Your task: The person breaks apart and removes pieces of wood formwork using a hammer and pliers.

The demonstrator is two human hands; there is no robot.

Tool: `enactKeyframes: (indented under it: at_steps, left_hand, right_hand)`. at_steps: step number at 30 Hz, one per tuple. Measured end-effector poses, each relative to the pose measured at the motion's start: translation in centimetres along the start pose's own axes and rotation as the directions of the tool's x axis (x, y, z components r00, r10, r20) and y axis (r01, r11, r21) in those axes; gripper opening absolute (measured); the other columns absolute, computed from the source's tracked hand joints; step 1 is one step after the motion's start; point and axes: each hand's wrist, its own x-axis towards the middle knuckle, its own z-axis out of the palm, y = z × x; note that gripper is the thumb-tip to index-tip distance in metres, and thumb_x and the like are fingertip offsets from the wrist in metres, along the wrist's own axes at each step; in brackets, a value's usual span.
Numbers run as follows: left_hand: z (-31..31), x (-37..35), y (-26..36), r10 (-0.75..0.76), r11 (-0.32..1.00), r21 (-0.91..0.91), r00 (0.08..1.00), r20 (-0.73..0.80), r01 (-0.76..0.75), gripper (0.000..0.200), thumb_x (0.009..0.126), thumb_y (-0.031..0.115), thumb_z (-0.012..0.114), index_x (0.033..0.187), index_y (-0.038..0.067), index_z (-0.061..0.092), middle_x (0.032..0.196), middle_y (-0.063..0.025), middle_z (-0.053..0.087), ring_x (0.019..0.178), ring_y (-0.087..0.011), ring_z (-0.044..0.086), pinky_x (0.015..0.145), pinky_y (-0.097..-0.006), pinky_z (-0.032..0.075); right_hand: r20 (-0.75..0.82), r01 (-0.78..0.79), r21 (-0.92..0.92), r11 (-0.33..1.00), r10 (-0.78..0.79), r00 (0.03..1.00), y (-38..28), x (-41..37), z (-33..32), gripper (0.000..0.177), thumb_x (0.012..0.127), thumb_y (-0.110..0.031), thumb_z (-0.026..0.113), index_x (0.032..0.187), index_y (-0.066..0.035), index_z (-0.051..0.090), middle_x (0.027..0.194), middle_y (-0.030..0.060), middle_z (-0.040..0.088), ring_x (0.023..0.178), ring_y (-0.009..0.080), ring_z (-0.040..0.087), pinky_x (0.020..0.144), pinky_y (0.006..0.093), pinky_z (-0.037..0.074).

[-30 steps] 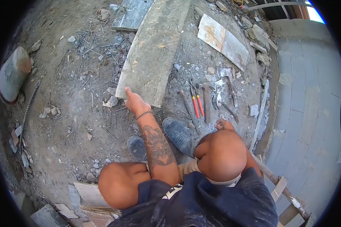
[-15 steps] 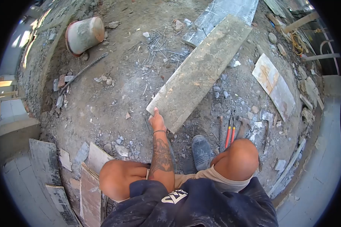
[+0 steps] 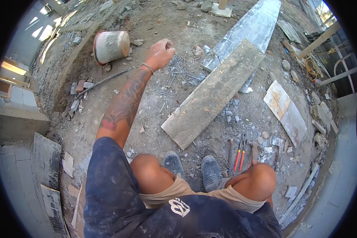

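Observation:
My left hand [image 3: 160,54] is stretched forward with its fingers curled, just above the left edge of a scatter of loose nails [image 3: 179,70]. What it holds, if anything, is too small to make out. A long, dirty board [image 3: 216,93] lies diagonally on the ground, its far end over a pale sheet [image 3: 250,27]. My right hand is mostly hidden behind my right knee; a bit of skin shows at the handle of a hammer [image 3: 255,150]. Beside the hammer lie red-handled pincers [image 3: 239,155].
A bucket [image 3: 112,47] lies on its side at the upper left, near a twisted bar [image 3: 103,82]. To the right is a stained board piece [image 3: 285,112]. More boards [image 3: 47,158] lean at the lower left. Stones and rubble are scattered about.
My left hand has let go of the long board's near end and moved up and forward to the nails. The view has shifted, and the board lies flat on the ground.

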Motion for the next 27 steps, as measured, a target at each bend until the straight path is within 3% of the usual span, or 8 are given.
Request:
enactKeyframes:
  at_steps: [2,4,8,11,20,23,25,27]
  left_hand:
    - [3.2,-4.4,-4.1,0.029,0.996,0.082,0.999,-0.042,-0.026,0.031,0.076,0.022,0.056,0.098,0.001,0.057,0.094,-0.0193,0.059,0.091,-0.0344,0.056,0.08,-0.0396,0.044]
    - [9.0,-11.3,-7.7,-0.167,0.986,-0.003,0.98,-0.104,0.168,0.035,0.076,0.023,0.056,0.104,0.001,0.055,0.101,-0.0201,0.058,0.097,-0.0356,0.054,0.085,-0.0424,0.042]
    - [17.0,-21.2,-7.3,-0.428,0.901,0.209,0.858,0.284,0.38,0.085,0.069,0.059,0.062,0.127,0.001,0.042,0.124,-0.0198,0.048,0.117,-0.0329,0.043,0.102,-0.0488,0.024]
    - [17.7,-21.8,-4.9,-0.385,0.92,0.193,0.881,0.275,0.342,0.097,0.062,0.068,0.061,0.129,0.001,0.04,0.122,-0.0173,0.049,0.118,-0.0312,0.038,0.103,-0.051,0.014]
    - [14.7,-20.4,-4.1,-0.284,0.942,0.265,0.91,0.301,0.206,0.084,0.048,0.068,0.07,0.102,0.005,0.056,0.095,-0.0127,0.056,0.105,-0.0276,0.044,0.092,-0.0424,0.027]
    - [13.9,-21.5,-4.7,-0.258,0.958,0.191,0.937,0.237,0.215,0.081,0.048,0.061,0.075,0.102,0.005,0.052,0.091,-0.0132,0.054,0.097,-0.0303,0.05,0.083,-0.0421,0.038]
    - [13.5,-22.9,-4.9,-0.29,0.954,0.142,0.932,0.216,0.264,0.08,0.048,0.057,0.078,0.103,0.005,0.05,0.091,-0.014,0.054,0.092,-0.0321,0.053,0.077,-0.0424,0.043]
    - [12.7,-24.3,-4.7,-0.355,0.935,0.099,0.898,0.258,0.341,0.083,0.048,0.051,0.081,0.107,0.005,0.046,0.093,-0.0164,0.053,0.087,-0.0355,0.057,0.07,-0.0449,0.047]
  right_hand:
    - [0.002,0.015,-0.056,0.998,-0.014,1.0,-2.0,-1.4,-0.3,0.021,0.077,-0.008,0.06,0.094,0.003,0.054,0.073,0.0132,0.062,0.063,0.0239,0.063,0.058,0.0334,0.051]
    - [-0.016,0.056,-0.177,0.983,-0.06,0.998,-4.2,-4.0,-0.6,0.021,0.077,-0.007,0.06,0.094,0.003,0.054,0.073,0.013,0.062,0.063,0.0238,0.063,0.058,0.0332,0.051]
    - [-0.089,0.149,-0.568,0.81,-0.24,0.967,-8.5,-10.7,-1.2,0.018,0.074,-0.004,0.057,0.089,0.005,0.053,0.071,0.0137,0.061,0.055,0.0217,0.061,0.052,0.0325,0.049]
    - [-0.009,0.265,-0.765,0.587,-0.421,0.907,-11.4,-15.3,-1.6,0.02,0.072,-0.006,0.059,0.086,0.007,0.052,0.067,0.0131,0.061,0.054,0.0215,0.06,0.048,0.0346,0.047]
    - [0.256,0.629,-0.746,0.219,-0.778,0.574,-19.4,-22.3,7.8,0.022,0.079,-0.012,0.061,0.093,0.0,0.049,0.064,0.0096,0.059,0.056,0.0172,0.059,0.053,0.0331,0.045]
    - [0.379,0.774,-0.619,0.129,-0.815,0.438,-19.4,-21.5,12.7,0.024,0.081,-0.015,0.061,0.096,-0.001,0.05,0.065,0.0121,0.059,0.056,0.0243,0.059,0.054,0.0356,0.044]
    - [0.558,0.782,-0.608,-0.134,-0.773,0.301,-18.7,-20.7,16.6,0.025,0.082,-0.019,0.06,0.097,-0.001,0.05,0.064,0.0164,0.057,0.055,0.0329,0.057,0.054,0.0389,0.043]
    - [0.649,0.775,-0.63,-0.045,-0.579,0.493,-17.6,-19.4,19.8,0.024,0.082,-0.021,0.059,0.095,-0.002,0.051,0.063,0.0193,0.055,0.056,0.0376,0.055,0.055,0.0415,0.043]
